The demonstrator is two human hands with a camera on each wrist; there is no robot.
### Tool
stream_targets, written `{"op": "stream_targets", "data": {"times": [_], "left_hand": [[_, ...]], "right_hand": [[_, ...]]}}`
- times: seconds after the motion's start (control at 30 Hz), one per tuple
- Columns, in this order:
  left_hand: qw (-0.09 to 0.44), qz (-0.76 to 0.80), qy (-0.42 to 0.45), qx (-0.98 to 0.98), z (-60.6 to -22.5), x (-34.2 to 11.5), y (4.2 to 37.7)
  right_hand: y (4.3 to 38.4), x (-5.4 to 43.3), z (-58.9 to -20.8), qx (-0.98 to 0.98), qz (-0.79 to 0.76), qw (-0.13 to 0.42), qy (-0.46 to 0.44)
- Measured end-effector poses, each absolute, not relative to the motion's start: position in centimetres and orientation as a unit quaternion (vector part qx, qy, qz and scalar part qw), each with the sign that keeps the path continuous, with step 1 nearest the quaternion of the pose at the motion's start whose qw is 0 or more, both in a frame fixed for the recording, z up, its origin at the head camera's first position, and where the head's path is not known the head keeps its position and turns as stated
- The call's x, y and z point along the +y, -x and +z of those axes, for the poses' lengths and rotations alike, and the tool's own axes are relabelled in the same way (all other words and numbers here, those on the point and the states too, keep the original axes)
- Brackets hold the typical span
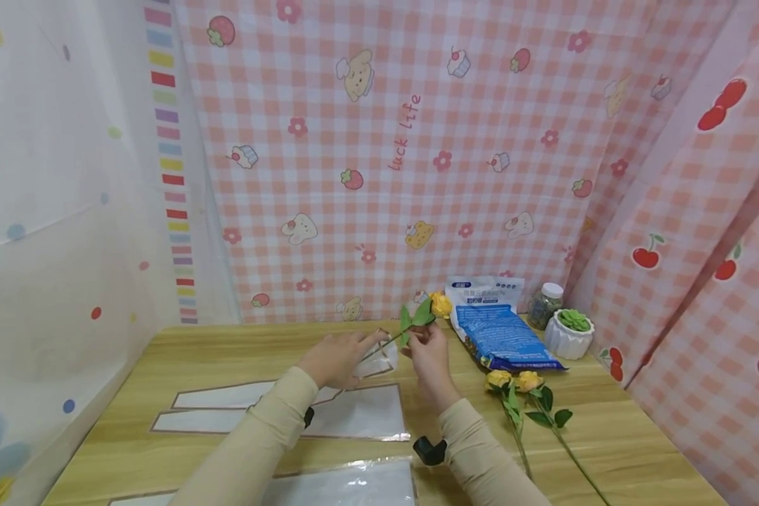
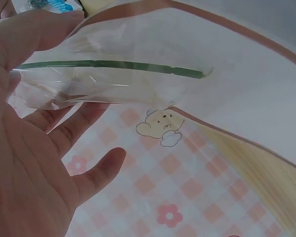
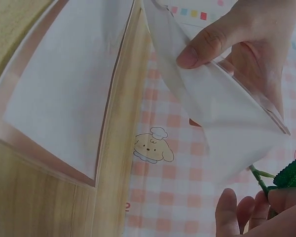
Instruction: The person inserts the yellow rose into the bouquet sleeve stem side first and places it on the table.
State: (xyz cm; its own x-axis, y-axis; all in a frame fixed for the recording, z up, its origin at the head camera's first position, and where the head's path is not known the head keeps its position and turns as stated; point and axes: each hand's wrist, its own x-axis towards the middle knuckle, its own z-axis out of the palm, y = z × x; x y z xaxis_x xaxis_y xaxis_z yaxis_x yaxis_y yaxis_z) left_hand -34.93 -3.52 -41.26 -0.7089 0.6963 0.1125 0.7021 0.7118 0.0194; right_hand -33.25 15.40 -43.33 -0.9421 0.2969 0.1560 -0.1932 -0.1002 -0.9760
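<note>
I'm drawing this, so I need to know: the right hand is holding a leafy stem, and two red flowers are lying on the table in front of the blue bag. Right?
Not quite: the two flowers are yellow, not red, as the head view shows. The right hand is holding a leafy stem, and the flowers do lie on the table in front of the blue bag.

Green leaf cropped in right wrist view, bag's small print unreadable

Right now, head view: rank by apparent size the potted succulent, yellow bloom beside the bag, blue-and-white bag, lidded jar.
1. Blue-and-white bag
2. Potted succulent
3. Lidded jar
4. Yellow bloom
</note>
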Motion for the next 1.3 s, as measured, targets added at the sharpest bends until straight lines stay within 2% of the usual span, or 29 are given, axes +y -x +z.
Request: {"op": "stream_targets", "data": {"times": [0.3, 0.8, 1.3], "left_hand": [[0.062, -0.031, 0.383, -0.921, -41.3, -3.6, 35.1], [0.066, -0.027, 0.383, -0.921, -41.1, -3.6, 35.0], [0.07, -0.029, 0.384, -0.92, -41.1, -3.8, 34.8]], "right_hand": [[33.3, 15.0, -43.5, -0.672, 0.722, 0.158, 0.049], [33.3, 14.6, -43.7, -0.722, 0.665, 0.183, 0.053], [33.1, 14.6, -44.3, -0.688, 0.712, 0.14, 0.032]]}}
